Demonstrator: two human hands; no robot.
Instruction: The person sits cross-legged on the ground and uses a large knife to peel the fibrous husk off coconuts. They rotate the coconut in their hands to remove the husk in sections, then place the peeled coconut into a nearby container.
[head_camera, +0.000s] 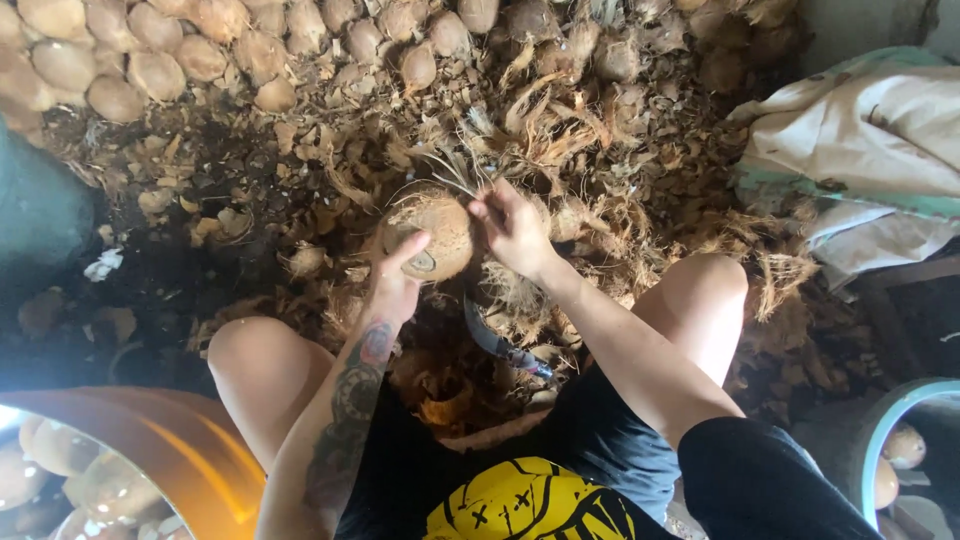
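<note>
centre of frame: a round, tan, fibrous husked coconut (428, 233) is cupped by the left hand (393, 285); fibre strands are pinched by the right hand (512, 226) fingers, best pulled firmly away.

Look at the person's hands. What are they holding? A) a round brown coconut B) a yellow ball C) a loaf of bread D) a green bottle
A: both the left hand and the right hand grip a round, brown, fibrous coconut above a floor strewn with husk scraps.

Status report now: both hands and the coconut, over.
Left hand grips coconut from below. Right hand pinches husk fibres at its top. Curved blade lies underneath, untouched.
</note>
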